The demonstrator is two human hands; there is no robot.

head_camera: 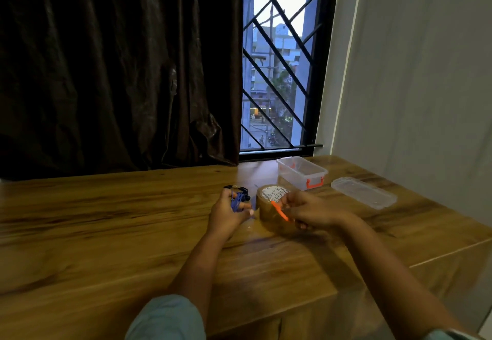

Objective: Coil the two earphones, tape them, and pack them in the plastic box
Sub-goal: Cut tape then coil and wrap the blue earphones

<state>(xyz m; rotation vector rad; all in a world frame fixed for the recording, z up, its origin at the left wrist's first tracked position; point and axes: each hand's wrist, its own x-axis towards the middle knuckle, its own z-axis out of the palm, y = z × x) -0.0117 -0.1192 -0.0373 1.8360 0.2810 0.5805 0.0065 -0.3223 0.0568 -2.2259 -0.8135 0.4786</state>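
Two hands meet over the middle of the wooden table [133,219]. The left hand [227,214] is curled, and a blue earphone cord [236,201] is looped round its fingers and held there; its thumb sticks out to the right, toward the tape roll [266,213]. The loops of cord run roughly up and down across the fingers. Just behind this hand a black earphone [234,187] lies bunched on the table.

The right hand [308,213] is closed round a thin orange tool [279,210]; what kind of tool it is I cannot tell. The tool's long axis slants from the hand up and to the left, with its tip over the tape roll. The brown roll lies flat on the table, round face up, between the two hands and touching the right one.

Farther back, near the window [277,60], the plastic box [292,177] stands open, its long side running away from the camera and an orange latch on the near end. Its clear lid [363,193] lies flat on the table to the right, apart from the box. A dark curtain [119,73] hangs behind the table.
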